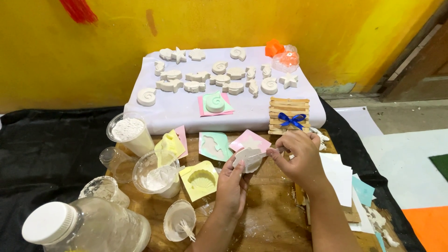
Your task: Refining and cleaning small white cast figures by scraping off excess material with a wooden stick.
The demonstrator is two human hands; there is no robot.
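White plaster shell cast (247,159), held upright

The big plastic jar (88,228) and both forearms are cut off by the bottom edge, the left hand (232,186) hides part of the white cast (247,159) it holds, the right hand (302,158) covers most of a thin stick (275,150), and the bench (261,224) runs out of view below.

Head-worn view, steeply down, close.
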